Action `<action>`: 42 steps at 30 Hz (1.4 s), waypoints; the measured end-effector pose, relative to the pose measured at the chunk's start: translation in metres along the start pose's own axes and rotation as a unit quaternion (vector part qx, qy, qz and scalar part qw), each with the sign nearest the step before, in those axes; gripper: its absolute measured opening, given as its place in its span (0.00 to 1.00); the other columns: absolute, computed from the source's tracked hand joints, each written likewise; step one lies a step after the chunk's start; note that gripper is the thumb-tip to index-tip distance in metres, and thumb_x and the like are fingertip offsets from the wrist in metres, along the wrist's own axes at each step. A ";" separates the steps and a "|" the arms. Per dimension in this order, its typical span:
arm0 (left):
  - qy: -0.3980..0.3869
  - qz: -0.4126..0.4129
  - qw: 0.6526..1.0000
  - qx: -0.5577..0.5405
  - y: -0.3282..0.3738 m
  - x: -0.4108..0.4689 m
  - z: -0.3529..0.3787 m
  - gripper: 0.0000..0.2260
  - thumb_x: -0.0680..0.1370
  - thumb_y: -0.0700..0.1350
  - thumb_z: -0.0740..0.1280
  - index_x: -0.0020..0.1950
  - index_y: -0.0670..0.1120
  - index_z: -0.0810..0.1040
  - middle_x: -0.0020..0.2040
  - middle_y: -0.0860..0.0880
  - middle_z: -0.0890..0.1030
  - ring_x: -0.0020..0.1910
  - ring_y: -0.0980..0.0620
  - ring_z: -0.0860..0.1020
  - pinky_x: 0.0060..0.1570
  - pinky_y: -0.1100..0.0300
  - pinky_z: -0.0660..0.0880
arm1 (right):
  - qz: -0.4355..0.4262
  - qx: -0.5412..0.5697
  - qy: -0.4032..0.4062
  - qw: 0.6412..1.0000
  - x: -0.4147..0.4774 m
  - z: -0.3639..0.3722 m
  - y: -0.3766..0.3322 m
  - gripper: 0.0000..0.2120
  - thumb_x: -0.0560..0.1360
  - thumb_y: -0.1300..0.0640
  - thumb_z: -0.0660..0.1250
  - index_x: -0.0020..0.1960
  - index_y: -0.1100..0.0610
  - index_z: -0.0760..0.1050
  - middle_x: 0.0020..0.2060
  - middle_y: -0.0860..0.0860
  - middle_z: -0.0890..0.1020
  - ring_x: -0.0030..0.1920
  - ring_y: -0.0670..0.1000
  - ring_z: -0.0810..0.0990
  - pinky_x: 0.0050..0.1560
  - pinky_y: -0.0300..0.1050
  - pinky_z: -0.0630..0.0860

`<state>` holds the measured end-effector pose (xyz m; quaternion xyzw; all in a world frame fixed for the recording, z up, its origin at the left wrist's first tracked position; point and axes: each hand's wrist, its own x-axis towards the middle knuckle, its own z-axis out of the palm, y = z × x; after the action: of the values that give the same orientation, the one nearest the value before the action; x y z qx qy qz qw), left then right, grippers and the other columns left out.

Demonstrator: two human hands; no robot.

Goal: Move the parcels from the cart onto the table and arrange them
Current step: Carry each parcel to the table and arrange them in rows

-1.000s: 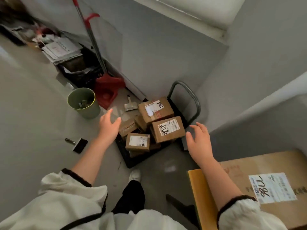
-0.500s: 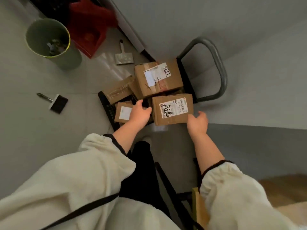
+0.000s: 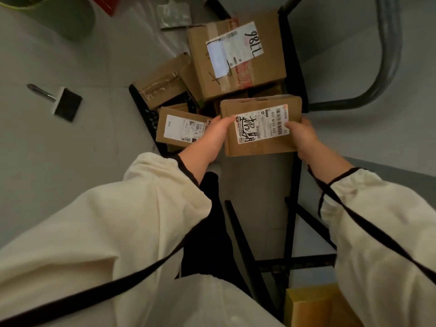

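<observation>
now both hands clasp 1 parcel [image 3: 260, 128] over the cart [image 3: 295, 74]: the left hand [image 3: 213, 135] is pressed to its left side, the right hand [image 3: 300, 135] wraps its right edge, thumb on the white label. label print reads "s07-n705 a26" beside black scrawl. behind it sits a bigger box [image 3: 236, 55] marked "98ll".

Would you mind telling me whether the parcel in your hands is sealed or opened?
Cannot tell. The parcel shows its label face; both hands grip its sides, and no flaps are raised.
</observation>
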<state>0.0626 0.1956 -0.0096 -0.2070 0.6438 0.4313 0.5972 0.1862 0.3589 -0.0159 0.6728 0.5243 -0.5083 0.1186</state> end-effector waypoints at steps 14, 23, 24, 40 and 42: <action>0.013 0.097 0.995 -0.007 0.045 -0.111 -0.024 0.15 0.79 0.46 0.62 0.66 0.47 0.72 0.52 0.51 0.81 0.36 0.61 0.78 0.25 0.66 0.73 | -0.097 0.009 -0.005 0.995 -0.113 -0.014 -0.049 0.20 0.76 0.59 0.62 0.68 0.58 0.66 0.60 0.54 0.77 0.54 0.52 0.76 0.48 0.44 0.71; -0.004 0.436 0.897 -0.068 0.120 -0.303 -0.082 0.14 0.79 0.42 0.61 0.64 0.52 0.75 0.48 0.62 0.83 0.47 0.66 0.80 0.37 0.72 0.75 | -0.341 0.172 0.001 0.924 -0.301 -0.067 -0.111 0.15 0.77 0.52 0.63 0.63 0.50 0.68 0.57 0.44 0.77 0.59 0.46 0.77 0.59 0.48 0.75; -0.004 0.471 0.879 -0.076 0.129 -0.325 -0.088 0.11 0.79 0.44 0.61 0.58 0.55 0.78 0.48 0.61 0.83 0.48 0.65 0.80 0.40 0.69 0.77 | -0.374 0.203 0.007 0.905 -0.321 -0.070 -0.120 0.11 0.77 0.51 0.62 0.59 0.49 0.70 0.53 0.43 0.79 0.56 0.44 0.78 0.56 0.44 0.76; -0.054 0.691 0.701 -0.167 0.154 -0.470 -0.139 0.06 0.75 0.49 0.63 0.45 0.48 0.71 0.45 0.51 0.82 0.49 0.52 0.81 0.47 0.57 0.78 | -0.615 0.295 0.075 0.728 -0.466 -0.074 -0.170 0.13 0.73 0.43 0.57 0.41 0.47 0.78 0.34 0.40 0.78 0.38 0.41 0.73 0.42 0.43 0.71; -0.026 0.716 0.686 -0.132 0.158 -0.486 -0.138 0.08 0.75 0.53 0.64 0.46 0.50 0.72 0.48 0.51 0.81 0.50 0.54 0.80 0.46 0.62 0.76 | -0.603 0.333 0.043 0.724 -0.468 -0.077 -0.179 0.13 0.73 0.44 0.58 0.40 0.45 0.80 0.36 0.41 0.79 0.38 0.40 0.75 0.42 0.38 0.74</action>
<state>-0.0445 0.0497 0.4882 0.2514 0.5172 0.8131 0.0903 0.1125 0.2138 0.4641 0.2321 0.6211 -0.5848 -0.4673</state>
